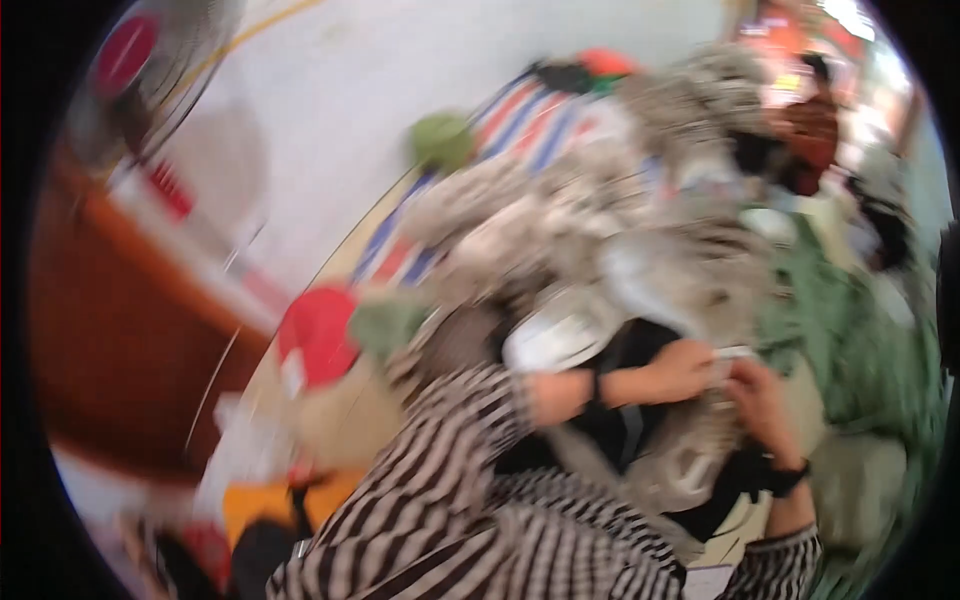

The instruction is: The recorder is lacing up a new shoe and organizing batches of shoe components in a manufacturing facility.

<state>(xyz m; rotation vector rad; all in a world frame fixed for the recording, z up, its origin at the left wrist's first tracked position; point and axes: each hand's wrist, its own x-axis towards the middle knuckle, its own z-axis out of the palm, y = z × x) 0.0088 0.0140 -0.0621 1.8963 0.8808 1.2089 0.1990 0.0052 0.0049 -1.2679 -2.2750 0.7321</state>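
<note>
My left hand [680,372] reaches in from the left with its fingers pinched together. Close beside it, my right hand [762,405] has bent, closed fingers. Between the fingertips of both is the pale upper edge of a beige fabric piece [690,455], which hangs below them and shows some whitish openings. Motion blur hides its exact kind. Black cloth [640,345] lies under and behind my hands. Just left of them rests a rounded, shiny white piece [560,338], with a dark brown rounded piece [465,340] next to it.
A large heap of beige fabric pieces [590,190] spreads beyond my hands over a red, white and blue striped sheet [400,240]. Green netting-like cloth [830,290] drapes at the right. A red cap-like piece [318,335] lies left. A fan [150,70] stands upper left; a person [810,130] is far right.
</note>
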